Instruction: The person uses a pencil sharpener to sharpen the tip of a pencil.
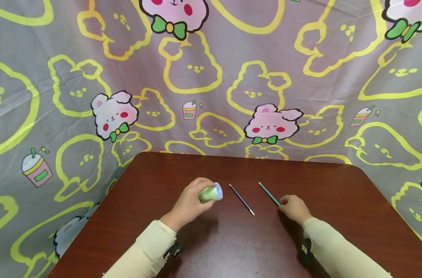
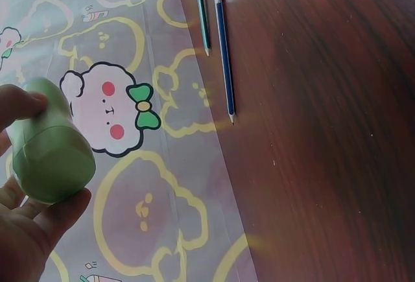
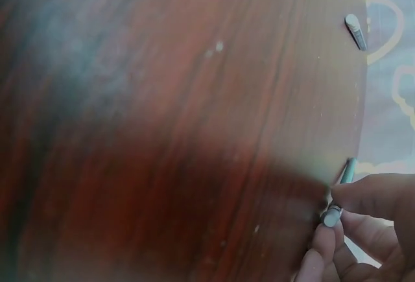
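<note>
My left hand (image 1: 191,200) grips a small light-green cylinder with a pale bluish-white end (image 1: 211,192), held tilted above the table. In the left wrist view its rounded green base (image 2: 55,162) shows between thumb and fingers; its exact kind is unclear. With thumb and fingertips, my right hand (image 1: 295,208) pinches a teal-green pencil (image 1: 269,194) near its back end, the tip pointing away from me. The right wrist view shows that pencil's round end (image 3: 331,216) between the fingers. Between the hands a dark blue pencil (image 1: 242,199) lies on the table, white end towards me.
Both pencils are on or over a dark reddish-brown wooden table (image 1: 232,247) with rounded far corners. A grey curtain (image 1: 211,104) printed with yellow outlines and white cartoon animals surrounds its far and side edges.
</note>
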Action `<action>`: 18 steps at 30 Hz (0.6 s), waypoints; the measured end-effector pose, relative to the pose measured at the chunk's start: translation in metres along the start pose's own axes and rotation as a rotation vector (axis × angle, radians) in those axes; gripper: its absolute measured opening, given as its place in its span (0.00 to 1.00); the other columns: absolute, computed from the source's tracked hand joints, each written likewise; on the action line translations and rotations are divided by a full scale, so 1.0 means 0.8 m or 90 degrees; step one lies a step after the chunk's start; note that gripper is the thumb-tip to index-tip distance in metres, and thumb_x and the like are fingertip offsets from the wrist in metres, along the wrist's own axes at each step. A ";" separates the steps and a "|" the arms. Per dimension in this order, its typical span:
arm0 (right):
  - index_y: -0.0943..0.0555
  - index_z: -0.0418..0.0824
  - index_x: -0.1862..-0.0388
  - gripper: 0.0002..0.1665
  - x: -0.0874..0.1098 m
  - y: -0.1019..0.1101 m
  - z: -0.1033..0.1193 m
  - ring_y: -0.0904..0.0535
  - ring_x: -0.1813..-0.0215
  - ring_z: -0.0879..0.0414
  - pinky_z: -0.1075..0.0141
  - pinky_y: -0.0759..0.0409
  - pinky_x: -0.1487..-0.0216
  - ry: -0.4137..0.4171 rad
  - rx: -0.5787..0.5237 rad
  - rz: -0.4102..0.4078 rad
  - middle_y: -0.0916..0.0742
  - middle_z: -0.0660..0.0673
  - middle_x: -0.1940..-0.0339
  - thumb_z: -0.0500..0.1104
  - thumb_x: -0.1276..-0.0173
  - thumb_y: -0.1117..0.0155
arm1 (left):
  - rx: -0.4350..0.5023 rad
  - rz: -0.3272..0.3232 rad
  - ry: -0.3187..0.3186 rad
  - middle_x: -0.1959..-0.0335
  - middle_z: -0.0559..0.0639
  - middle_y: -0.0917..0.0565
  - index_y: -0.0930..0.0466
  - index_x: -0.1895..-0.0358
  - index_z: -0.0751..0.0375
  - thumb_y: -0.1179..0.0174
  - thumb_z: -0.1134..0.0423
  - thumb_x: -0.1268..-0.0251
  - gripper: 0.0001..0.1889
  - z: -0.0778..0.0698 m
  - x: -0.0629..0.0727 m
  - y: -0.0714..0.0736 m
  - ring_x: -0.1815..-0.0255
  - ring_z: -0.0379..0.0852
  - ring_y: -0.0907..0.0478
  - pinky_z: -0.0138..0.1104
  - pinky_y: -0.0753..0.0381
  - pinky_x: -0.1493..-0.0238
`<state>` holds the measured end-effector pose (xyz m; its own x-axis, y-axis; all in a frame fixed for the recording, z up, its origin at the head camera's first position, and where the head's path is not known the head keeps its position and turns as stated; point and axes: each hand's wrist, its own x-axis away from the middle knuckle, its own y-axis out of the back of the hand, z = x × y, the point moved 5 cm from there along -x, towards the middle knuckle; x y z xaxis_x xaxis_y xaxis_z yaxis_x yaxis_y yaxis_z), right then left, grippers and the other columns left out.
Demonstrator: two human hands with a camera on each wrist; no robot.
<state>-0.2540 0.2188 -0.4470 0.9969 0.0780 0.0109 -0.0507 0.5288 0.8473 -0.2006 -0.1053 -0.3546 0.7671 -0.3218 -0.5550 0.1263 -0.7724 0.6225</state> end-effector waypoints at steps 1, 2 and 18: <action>0.18 0.26 0.59 0.14 0.000 0.000 -0.001 0.18 0.60 0.42 0.48 0.22 0.56 -0.003 -0.002 0.000 0.14 0.35 0.63 0.35 0.42 0.36 | -0.002 0.000 0.001 0.53 0.52 0.20 0.17 0.53 0.61 0.26 0.72 0.58 0.22 0.000 0.000 0.000 0.52 0.49 0.22 0.38 0.21 0.54; 0.18 0.26 0.59 0.15 0.000 0.000 -0.003 0.18 0.59 0.42 0.48 0.22 0.56 -0.005 -0.002 -0.001 0.14 0.34 0.63 0.36 0.42 0.36 | -0.003 0.000 0.001 0.53 0.52 0.20 0.17 0.53 0.60 0.26 0.72 0.58 0.23 0.001 0.001 0.000 0.52 0.48 0.22 0.38 0.21 0.54; 0.18 0.31 0.54 0.17 0.002 0.013 -0.002 0.23 0.71 0.55 0.59 0.26 0.66 -0.034 -0.020 -0.008 0.16 0.49 0.78 0.40 0.39 0.40 | -0.005 0.005 0.011 0.53 0.51 0.20 0.18 0.53 0.60 0.27 0.72 0.57 0.23 0.006 0.002 0.001 0.52 0.48 0.23 0.38 0.21 0.54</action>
<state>-0.2529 0.2258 -0.4387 0.9992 0.0259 0.0289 -0.0384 0.5558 0.8304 -0.2021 -0.1093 -0.3575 0.7785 -0.3188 -0.5406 0.1251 -0.7653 0.6314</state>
